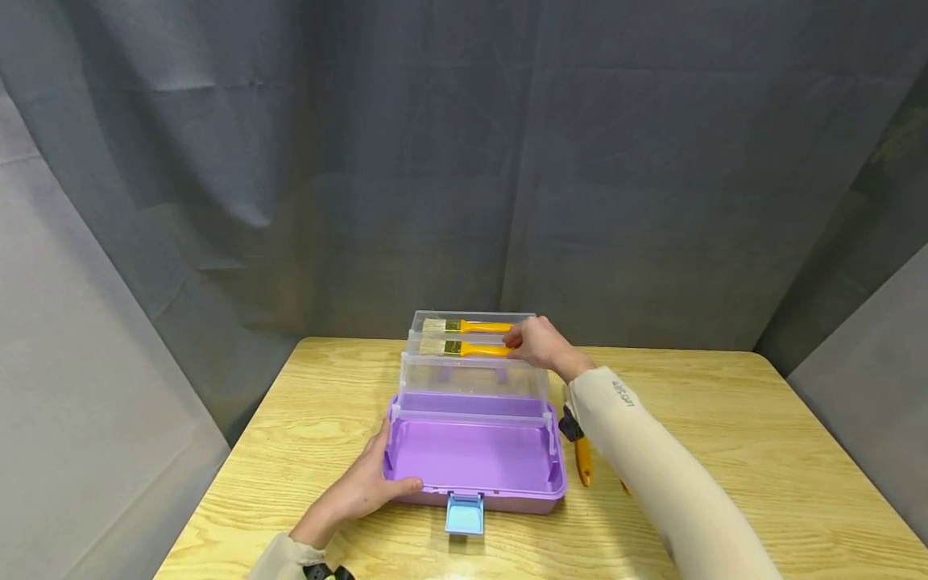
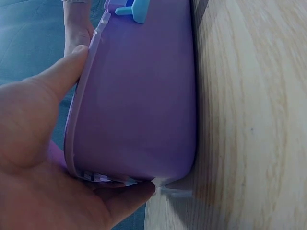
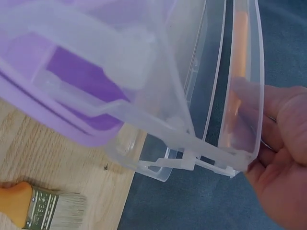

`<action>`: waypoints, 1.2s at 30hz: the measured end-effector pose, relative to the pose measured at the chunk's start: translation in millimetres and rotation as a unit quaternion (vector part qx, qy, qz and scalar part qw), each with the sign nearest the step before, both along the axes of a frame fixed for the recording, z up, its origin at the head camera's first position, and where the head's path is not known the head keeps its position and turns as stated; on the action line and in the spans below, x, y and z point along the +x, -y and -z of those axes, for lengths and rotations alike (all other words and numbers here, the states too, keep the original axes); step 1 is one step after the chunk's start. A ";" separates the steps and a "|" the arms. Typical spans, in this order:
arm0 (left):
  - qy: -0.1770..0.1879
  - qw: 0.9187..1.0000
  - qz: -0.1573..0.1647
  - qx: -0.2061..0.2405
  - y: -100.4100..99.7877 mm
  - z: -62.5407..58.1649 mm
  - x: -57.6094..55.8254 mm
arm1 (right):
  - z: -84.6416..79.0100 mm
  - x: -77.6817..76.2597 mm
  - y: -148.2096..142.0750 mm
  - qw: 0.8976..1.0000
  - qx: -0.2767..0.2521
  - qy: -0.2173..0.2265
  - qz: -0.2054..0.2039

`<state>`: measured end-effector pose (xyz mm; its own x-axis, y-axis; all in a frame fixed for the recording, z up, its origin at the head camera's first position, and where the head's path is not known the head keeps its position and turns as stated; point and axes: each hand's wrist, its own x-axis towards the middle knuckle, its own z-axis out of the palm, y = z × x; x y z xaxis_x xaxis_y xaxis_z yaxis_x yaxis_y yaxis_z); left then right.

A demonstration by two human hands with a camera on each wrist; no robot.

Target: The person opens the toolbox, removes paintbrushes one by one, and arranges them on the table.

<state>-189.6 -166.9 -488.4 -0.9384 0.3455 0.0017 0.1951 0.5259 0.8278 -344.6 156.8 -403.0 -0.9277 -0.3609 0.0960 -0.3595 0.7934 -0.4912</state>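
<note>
Purple and open, the toolbox [image 1: 471, 455] stands on the wooden table [image 1: 312, 395], the left hand [image 1: 370, 479] spreading thumb and fingers around its near left corner. Stowing looks about half done: a rear paintbrush [image 1: 467, 326] and a front paintbrush [image 1: 467, 350] lie in the raised clear trays [image 1: 414, 346], the right hand [image 1: 540, 345] apparently pinching the front one's handle, while a loose paintbrush [image 1: 584, 461] and a mostly hidden handle [image 1: 625, 486] seem left to load.

The wood-grain tabletop [image 1: 761, 451], spanning the lower part of the head view, supports the purple box [image 1: 518, 505] at lower center and, immediately right, an orange-handled brush [image 1: 583, 466], partly covered.
</note>
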 end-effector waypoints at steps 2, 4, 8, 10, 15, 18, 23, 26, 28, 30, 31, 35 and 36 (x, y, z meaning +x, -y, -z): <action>-0.001 1.000 0.002 0.002 -0.3 0.4 -0.3 | 0.2 0.9 -0.8 1.000 0.004 -0.006 -0.007; -0.001 1.000 0.005 0.004 -0.6 0.9 -0.6 | 0.8 1.9 -2.4 1.000 0.004 -0.015 -0.015; -0.003 1.000 0.005 0.003 -0.7 2.1 -1.4 | 0.7 4.4 -7.3 0.999 -0.025 -0.031 -0.025; -0.003 1.000 0.005 0.005 -1.0 2.5 -2.0 | 0.2 6.0 -10.1 0.998 -0.054 -0.028 -0.018; 0.004 1.000 0.002 0.000 -2.1 2.7 -3.4 | -2.9 12.1 -16.7 0.990 -0.141 0.006 0.027; 0.014 1.000 -0.005 -0.005 -2.7 1.5 -3.4 | -4.6 15.6 -20.9 0.981 -0.183 0.026 0.052; 0.007 1.000 -0.010 -0.009 -1.7 -0.1 -2.9 | -5.4 19.6 -29.5 0.967 -0.238 0.051 0.069; 0.004 1.000 -0.013 -0.017 -0.7 0.3 -2.8 | -5.1 23.4 -37.1 0.958 -0.272 0.058 0.076; 0.005 1.000 -0.014 -0.019 -0.5 0.5 -2.9 | -5.4 27.0 -43.0 0.951 -0.291 0.059 0.080; 0.008 1.000 -0.015 -0.019 -0.7 0.3 -3.0 | -6.2 31.4 -49.4 0.946 -0.307 0.060 0.084; 0.009 1.000 -0.015 -0.017 -0.9 0.1 -3.0 | -6.7 33.7 -52.9 0.944 -0.312 0.059 0.086; 0.011 1.000 -0.015 -0.014 -1.0 -0.3 -3.7 | -7.6 41.5 -67.5 0.937 -0.333 0.054 0.095; 0.012 1.000 -0.015 -0.014 -1.0 -0.4 -3.8 | -7.7 43.5 -71.2 0.935 -0.338 0.052 0.098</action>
<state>-193.4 -165.9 -488.1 -0.9479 0.3172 -0.0297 0.1600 0.5546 0.8166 -301.1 228.0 -395.3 -0.9865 -0.0726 0.1469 -0.1628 0.3358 -0.9278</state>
